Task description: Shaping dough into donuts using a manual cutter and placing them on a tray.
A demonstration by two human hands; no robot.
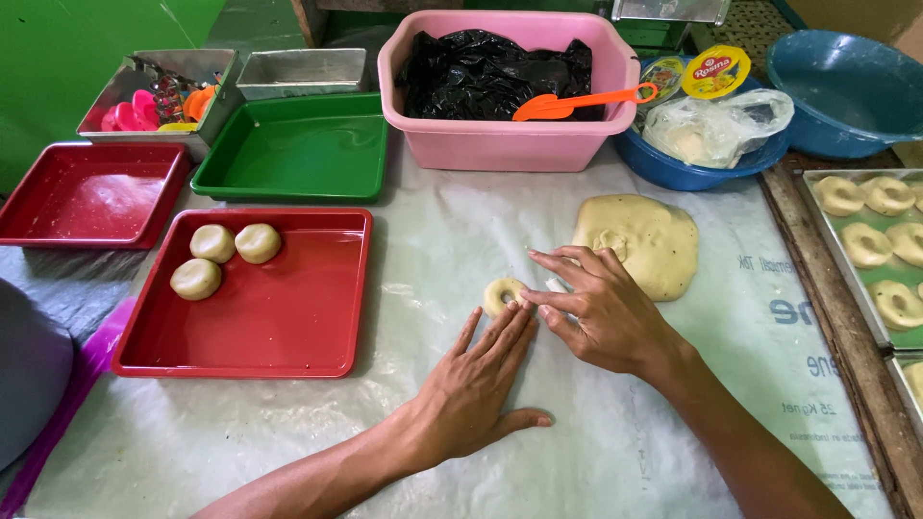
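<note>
Head view: the left hand [478,383] lies flat, fingers spread, fingertips touching a small pale dough ring [502,293] on the plastic-covered bench [433,240], apparently steadying it, while the right hand [598,308] pinches a small white piece beside the smooth, holed ring, near the flattened dough slab [639,240].

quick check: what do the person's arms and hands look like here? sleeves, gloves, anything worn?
Both are bare. The left hand and right hand wear no gloves, and no rings, watch or bracelet show. Both forearms are uncovered as far as the picture's lower edge, so no sleeve is in view. Fingernails are short and unpainted. No markings or bandages show.
</note>
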